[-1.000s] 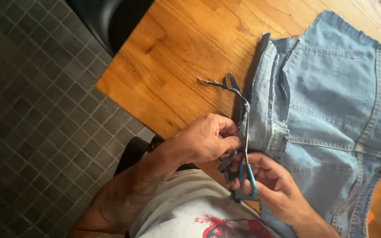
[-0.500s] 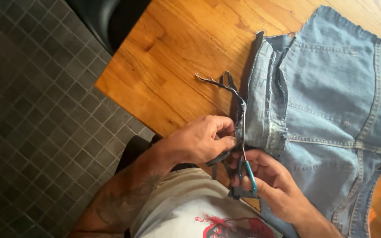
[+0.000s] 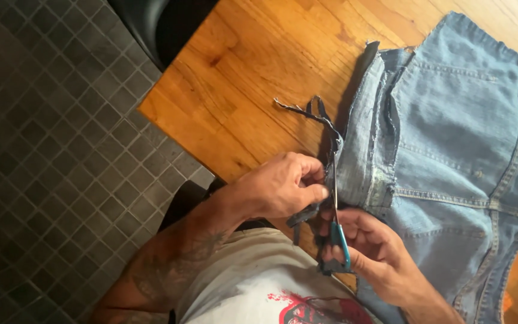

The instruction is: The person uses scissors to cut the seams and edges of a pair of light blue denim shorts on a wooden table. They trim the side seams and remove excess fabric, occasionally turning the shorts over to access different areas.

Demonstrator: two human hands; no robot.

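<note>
Light blue denim jeans (image 3: 451, 138) lie spread on a wooden table (image 3: 253, 78). My left hand (image 3: 280, 186) pinches a dark, frayed strip of denim (image 3: 319, 120) at the garment's cut edge. My right hand (image 3: 370, 252) grips scissors with blue handles (image 3: 338, 231). Their blades point up along the edge between the strip and the jeans. The two hands are close together at the table's near edge.
A dark tiled floor (image 3: 49, 150) fills the left side. A black chair (image 3: 157, 24) stands at the table's far left corner. My white shirt with a red print (image 3: 259, 288) shows at the bottom.
The scissors have moved a little further up along the denim edge and the loose strip has lengthened slightly. My hands stay in nearly the same place.
</note>
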